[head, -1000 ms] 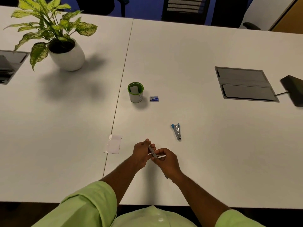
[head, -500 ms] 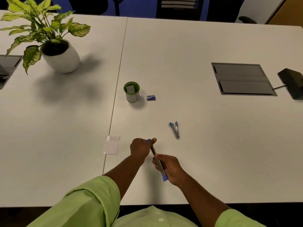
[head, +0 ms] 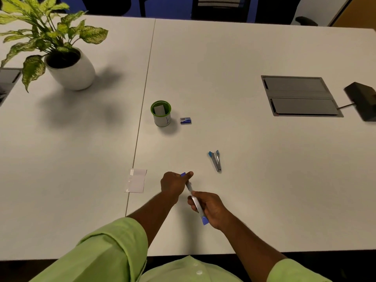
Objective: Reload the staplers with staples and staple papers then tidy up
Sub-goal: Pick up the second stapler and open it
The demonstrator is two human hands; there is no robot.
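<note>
You are in the reloading step: the slim silver stapler with violet-blue plastic ends is stretched open between your hands, which suggests you are exposing its staple channel. Your left hand pinches the far blue tip between thumb and curled fingers. Your right hand grips the metal body nearer you, fingers wrapped round it, with the other blue end poking out below the palm. Whether any staples already sit in the channel is too small to tell.

The next move probably calls for a strip of staples. The small blue-and-white staple box lies well ahead of your hands, just to the right of the green-rimmed white cup, so one hand must free itself while the other keeps the stapler open and steady.

The stapler hangs just above the white table, directly in front of you. A second silver stapler with light-blue ends lies on the table beyond and to the right of your right hand, untouched. The small white paper slips rest to the left of your left hand, across the seam between the two tabletops.
</note>
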